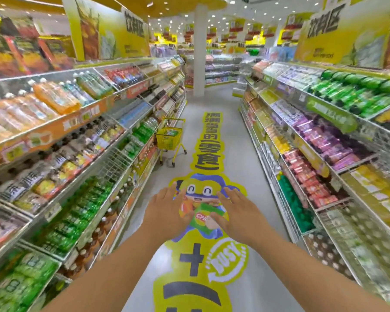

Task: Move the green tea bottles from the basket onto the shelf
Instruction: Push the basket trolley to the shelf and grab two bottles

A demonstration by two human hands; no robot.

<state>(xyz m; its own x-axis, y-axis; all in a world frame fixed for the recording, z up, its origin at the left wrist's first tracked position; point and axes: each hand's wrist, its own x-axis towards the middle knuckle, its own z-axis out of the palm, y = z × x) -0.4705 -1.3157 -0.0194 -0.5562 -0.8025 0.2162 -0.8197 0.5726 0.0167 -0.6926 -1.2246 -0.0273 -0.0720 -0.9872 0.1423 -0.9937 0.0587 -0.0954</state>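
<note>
A yellow shopping basket on a wheeled frame [168,138] stands far down the aisle against the left shelving, with green bottles [171,132] lying in it. Green-labelled bottles [142,131] fill the left shelf beside the basket. My left hand [167,204] and my right hand [235,207] are stretched out in front of me over the floor, palms down, fingers straight and spread, holding nothing. Both hands are well short of the basket.
Drink shelves [81,154] line the left of the aisle and snack shelves [313,154] the right. A yellow cartoon sticker [203,199] runs along the grey floor. A white pillar [199,52] stands at the aisle's far end.
</note>
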